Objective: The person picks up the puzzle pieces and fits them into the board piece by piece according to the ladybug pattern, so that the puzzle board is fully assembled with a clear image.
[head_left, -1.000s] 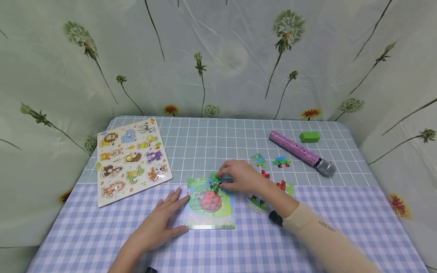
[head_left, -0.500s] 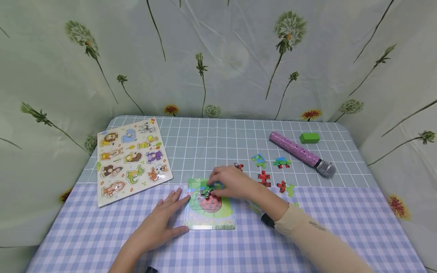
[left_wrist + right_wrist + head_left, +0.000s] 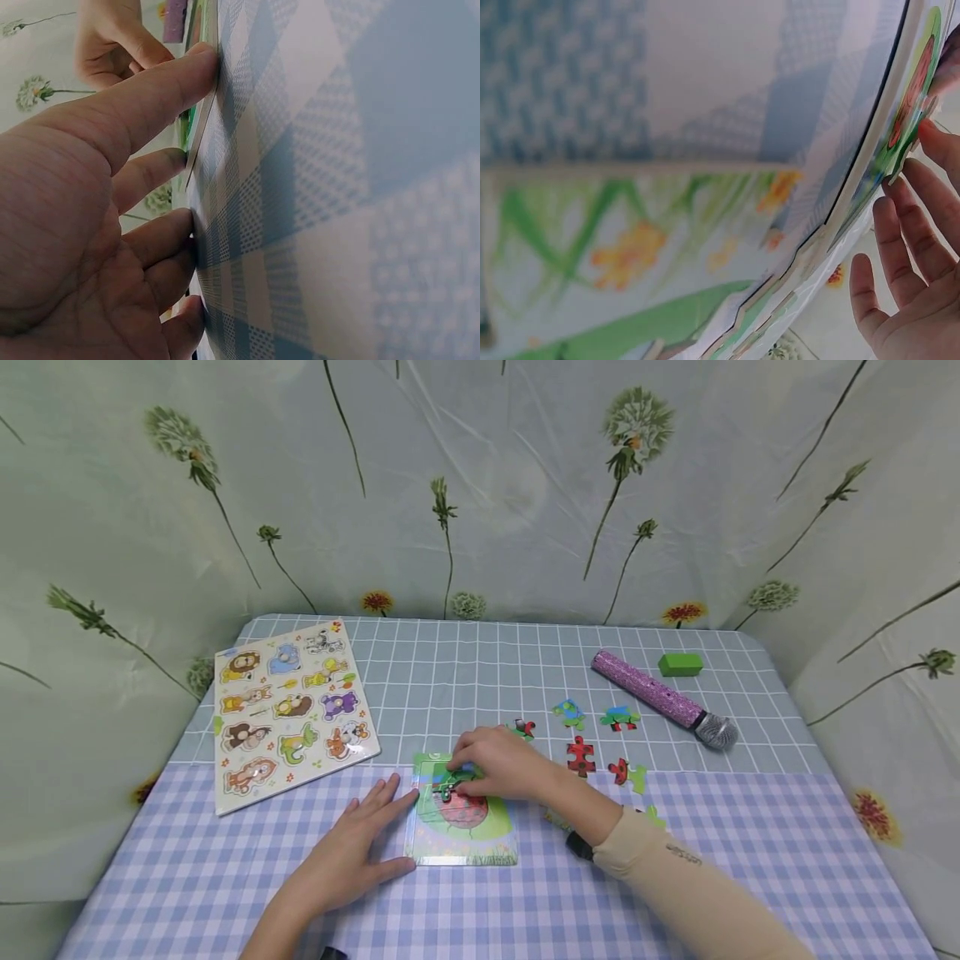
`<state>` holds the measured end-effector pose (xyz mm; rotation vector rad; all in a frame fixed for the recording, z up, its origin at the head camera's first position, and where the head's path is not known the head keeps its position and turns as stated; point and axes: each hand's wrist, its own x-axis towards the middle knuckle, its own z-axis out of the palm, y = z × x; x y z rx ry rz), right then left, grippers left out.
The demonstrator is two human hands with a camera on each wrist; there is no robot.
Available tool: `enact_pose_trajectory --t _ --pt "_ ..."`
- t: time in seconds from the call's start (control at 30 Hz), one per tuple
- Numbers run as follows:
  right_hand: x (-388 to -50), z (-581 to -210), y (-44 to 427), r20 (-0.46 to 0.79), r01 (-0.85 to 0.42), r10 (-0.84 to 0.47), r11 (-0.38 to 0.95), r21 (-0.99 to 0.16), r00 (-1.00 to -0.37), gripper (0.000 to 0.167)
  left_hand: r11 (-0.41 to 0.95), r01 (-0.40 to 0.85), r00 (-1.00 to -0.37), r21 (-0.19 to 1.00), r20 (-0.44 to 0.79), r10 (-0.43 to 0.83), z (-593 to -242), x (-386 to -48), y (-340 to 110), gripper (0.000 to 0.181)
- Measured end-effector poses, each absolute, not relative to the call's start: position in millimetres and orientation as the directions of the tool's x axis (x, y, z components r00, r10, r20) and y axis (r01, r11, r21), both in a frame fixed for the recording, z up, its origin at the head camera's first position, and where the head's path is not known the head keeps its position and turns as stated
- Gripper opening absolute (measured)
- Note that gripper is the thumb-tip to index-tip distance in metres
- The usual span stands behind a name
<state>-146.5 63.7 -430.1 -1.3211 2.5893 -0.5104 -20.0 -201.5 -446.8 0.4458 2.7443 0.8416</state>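
A flat puzzle tray (image 3: 467, 850) with a printed ladybug lies on the checked cloth. My left hand (image 3: 351, 853) rests at its left side with fingers spread, the thumb and fingertips touching its edge; in the left wrist view the thumb (image 3: 150, 101) lies along that edge. Over the tray's upper part, my right hand (image 3: 504, 766) pinches a green and black jigsaw piece (image 3: 447, 791) between thumb and fingers. The piece is partly hidden by those fingers. In the right wrist view the right hand (image 3: 922, 262) holds it low against the tray.
Loose jigsaw pieces, such as a red one (image 3: 581, 757) and a blue-green one (image 3: 569, 712), lie right of the tray. Farther off are a glittery purple microphone (image 3: 651, 690) and a green block (image 3: 680, 665). An animal puzzle board (image 3: 294, 714) lies at left.
My right hand has moved left with the jigsaw piece, from the tray's upper right edge to over the ladybug's top. Loose pieces behind it have come into view. The left hand has stayed put.
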Motion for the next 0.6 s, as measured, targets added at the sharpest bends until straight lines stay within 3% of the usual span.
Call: enact_pose_trajectory --t 0.6 --pt "-144.9 -430.6 53.3 -0.030 -0.742 -0.803 0.564 -0.361 -0.595 0.030 0.792 0.236 -0.925 0.562 -0.118 0.360 -448.0 -19.9 -202.2 0.084"
